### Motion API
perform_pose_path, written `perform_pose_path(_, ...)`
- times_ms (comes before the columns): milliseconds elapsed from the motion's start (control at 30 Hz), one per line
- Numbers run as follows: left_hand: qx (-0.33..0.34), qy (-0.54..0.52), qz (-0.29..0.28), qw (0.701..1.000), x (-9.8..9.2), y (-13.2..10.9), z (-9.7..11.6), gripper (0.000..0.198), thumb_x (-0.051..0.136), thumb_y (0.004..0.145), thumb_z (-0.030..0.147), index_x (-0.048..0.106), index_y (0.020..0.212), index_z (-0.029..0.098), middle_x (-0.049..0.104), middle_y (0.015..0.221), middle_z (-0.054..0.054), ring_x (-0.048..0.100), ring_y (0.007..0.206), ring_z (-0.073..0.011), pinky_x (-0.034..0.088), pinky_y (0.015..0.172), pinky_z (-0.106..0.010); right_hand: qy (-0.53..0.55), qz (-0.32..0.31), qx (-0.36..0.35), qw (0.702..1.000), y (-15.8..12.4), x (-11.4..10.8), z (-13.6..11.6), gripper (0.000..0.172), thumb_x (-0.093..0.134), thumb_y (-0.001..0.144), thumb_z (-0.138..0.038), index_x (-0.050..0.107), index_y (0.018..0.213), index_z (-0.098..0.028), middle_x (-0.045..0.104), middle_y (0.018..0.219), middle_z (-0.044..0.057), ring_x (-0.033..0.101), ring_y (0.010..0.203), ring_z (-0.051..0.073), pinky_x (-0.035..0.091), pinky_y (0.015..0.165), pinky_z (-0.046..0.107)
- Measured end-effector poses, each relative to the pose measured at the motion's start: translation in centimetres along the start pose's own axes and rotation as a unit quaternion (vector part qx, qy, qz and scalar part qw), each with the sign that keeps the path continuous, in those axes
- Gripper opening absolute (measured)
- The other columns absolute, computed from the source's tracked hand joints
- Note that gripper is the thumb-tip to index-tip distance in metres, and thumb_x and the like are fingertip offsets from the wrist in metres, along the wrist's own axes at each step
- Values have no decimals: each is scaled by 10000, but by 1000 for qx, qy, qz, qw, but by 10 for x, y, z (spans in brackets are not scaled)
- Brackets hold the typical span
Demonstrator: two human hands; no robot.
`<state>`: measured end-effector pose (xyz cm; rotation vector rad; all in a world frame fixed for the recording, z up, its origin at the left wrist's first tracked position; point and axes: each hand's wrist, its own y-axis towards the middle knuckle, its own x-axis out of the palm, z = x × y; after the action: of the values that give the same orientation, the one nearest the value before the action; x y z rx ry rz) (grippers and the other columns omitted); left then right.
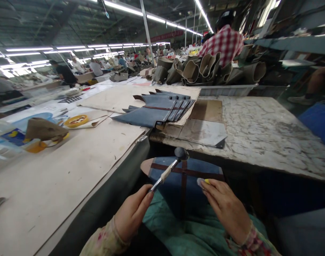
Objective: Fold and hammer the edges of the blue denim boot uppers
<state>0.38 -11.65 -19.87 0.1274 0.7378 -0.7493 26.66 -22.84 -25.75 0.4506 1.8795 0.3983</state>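
My left hand [134, 209] is wrapped round the metal handle of a hammer [165, 172]. Pale wrapping covers part of its shaft, and the dark rounded head is over the far edge of a blue leather-like piece [166, 181]. This piece has crossing brown strips and a pale tip at its left; it lies in front of me, above green cloth [162, 220] on my lap. My right hand [226, 206] rests at its right side, fingers close together and bent. Something whitish and yellow [202, 182] shows at those fingertips; whether it is held or worn is unclear.
Beyond my hands, similar blue pieces [157, 110] are stacked on a pale sheet. A worn tabletop [261, 131] is at right, a paper-covered table [79, 170] at left with a yellow tape roll [76, 121]. Olive rolled pieces [191, 71] fill a bin near a person in checks [223, 44].
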Motion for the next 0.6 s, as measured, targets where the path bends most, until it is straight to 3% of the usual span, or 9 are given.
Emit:
perform_pose_path(167, -27, 49, -60, 997, 6, -5, -9, 349, 292, 897, 432, 532, 954, 186, 602, 780, -27, 566, 715, -153, 434, 672, -236, 0, -2, 6, 1000, 0, 0, 0, 285, 400, 902, -260, 563, 1131, -215, 586, 1044, 62, 525, 1000, 194, 466, 866, 341)
perform_pose_path(333, -5, -8, 8, 1000, 5, -4, -5, 344, 290, 908, 420, 482, 1073, 187, 609, 809, -21, 563, 719, -143, 430, 690, -231, 6, -5, 3, 1000, 0, 0, -1, 287, 407, 899, -245, 561, 1136, -199, 582, 1043, 71, 523, 1000, 196, 463, 870, 347)
perform_pose_path(500, -25, 29, -51, 998, 8, 5, -8, 345, 282, 903, 425, 516, 946, 175, 587, 755, -26, 550, 683, -148, 426, 667, -243, 1, 13, 9, 1000, 1, -2, -3, 281, 401, 904, -267, 577, 1115, -207, 594, 1019, 66, 541, 974, 188, 481, 847, 333)
perform_pose_path(600, -10, 2, -31, 999, 11, 11, -4, 354, 272, 906, 436, 491, 1010, 178, 575, 753, -20, 536, 680, -139, 423, 660, -232, -5, 14, 15, 1000, -2, -4, -3, 282, 402, 902, -270, 583, 1111, -215, 600, 1018, 62, 551, 969, 183, 493, 838, 326)
